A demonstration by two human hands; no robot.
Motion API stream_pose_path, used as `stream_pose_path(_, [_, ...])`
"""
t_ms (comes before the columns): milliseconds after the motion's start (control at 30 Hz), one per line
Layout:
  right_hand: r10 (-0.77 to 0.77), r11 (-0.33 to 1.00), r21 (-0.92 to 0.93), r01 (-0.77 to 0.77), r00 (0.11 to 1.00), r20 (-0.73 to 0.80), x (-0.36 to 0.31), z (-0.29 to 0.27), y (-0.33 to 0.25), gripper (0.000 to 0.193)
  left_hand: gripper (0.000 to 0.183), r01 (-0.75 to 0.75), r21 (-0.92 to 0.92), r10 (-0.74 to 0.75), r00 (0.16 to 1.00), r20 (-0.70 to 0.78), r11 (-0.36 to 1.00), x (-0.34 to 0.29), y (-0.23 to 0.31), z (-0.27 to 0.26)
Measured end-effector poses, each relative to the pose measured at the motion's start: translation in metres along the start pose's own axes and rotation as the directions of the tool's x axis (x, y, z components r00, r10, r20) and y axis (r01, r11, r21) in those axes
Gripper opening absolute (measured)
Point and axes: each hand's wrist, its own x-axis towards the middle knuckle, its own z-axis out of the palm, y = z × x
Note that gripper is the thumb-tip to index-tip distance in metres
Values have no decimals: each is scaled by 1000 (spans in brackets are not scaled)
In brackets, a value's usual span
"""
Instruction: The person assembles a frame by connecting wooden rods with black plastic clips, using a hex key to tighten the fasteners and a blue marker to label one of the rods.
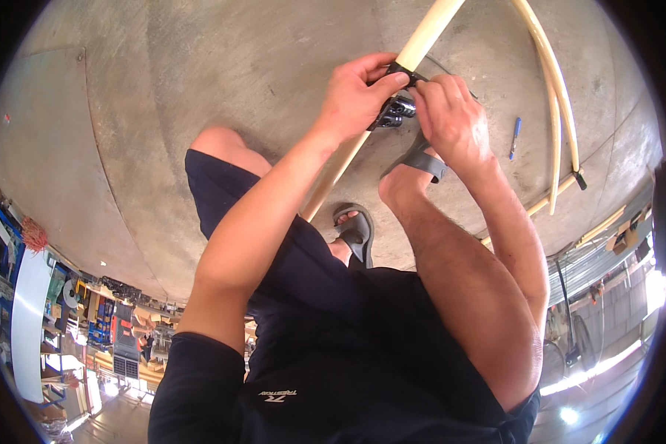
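A long cream-coloured pole point(431, 33) runs slantwise from the top of the view down past my left knee. My left hand point(354, 96) is closed round the pole where a black band covers it, with the thumb pressed on top. Close beside it on the right, my right hand point(455, 122) has its fingers pinched together at the black band; what lies between them is mostly hidden. Just below the hands, a shiny black fitting point(399, 108) sits against the pole. A thin dark strand curves out behind my right fingers.
On the concrete floor point(222, 66) lies a blue pen point(516, 138), right of my right hand. Further right are curved cream poles point(555, 96), one ending by a black cap point(580, 180). My sandalled feet are beneath the hands. Cluttered shelves point(89, 318) show at lower left.
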Motion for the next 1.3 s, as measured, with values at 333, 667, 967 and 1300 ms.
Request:
stream_pose_path(333, [-74,972,-192,139,947,311,15,-7,20,16,33,-13,2,13,999,-30,1000,1,0,0])
stream_pose_path(667, [94,990,-121,-78,987,130,-20,33,82,19,43,33,-112,-29,999,34,993,-4,7,3])
stream_pose_path(967, [607,677,484,-554,793,58,1,-39,38,18,65,-97,317,115,993,-37,943,-7,-8,10])
stream_pose_path(1300, [128,805,593,5,975,-183,-13,-59,-3,35,64,-141,364,172,984,-54,921,-2,-12,16])
